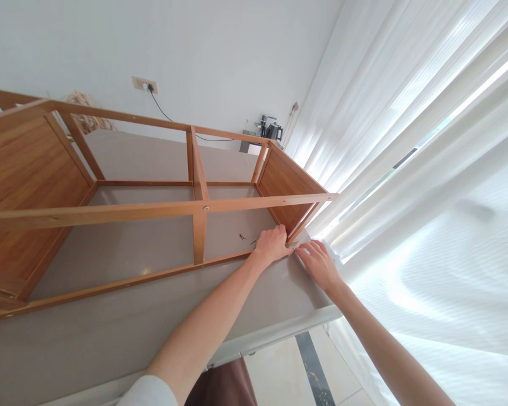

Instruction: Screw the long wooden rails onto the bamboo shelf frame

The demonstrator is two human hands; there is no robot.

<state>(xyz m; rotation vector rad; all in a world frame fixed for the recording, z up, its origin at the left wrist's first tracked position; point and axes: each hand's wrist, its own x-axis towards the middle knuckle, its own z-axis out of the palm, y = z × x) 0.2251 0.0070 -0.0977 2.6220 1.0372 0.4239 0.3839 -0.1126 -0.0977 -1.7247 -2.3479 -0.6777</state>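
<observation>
A brown wooden frame (201, 234) with panelled ends lies across the grey table (262, 296). My left hand (271, 243) is wrapped round its lower rail at the near right corner, beside the right end panel (285, 192). Just right of that corner, my right hand (319, 262) is closed in a pinch, fingertips almost touching my left thumb. A small dark, thin thing shows at those fingertips, too small to name. Inside the frame, left of my left hand, a few small dark screw-like pieces (242, 237) lie on the tabletop.
White curtains (406, 169) hang close along the table's right end. Behind the frame stand a dark kettle (274, 131) and a bundle of dried strands (88, 113). A black cord (161, 107) runs from the wall socket (144, 84). Tiled floor (279, 366) shows below the table's front edge.
</observation>
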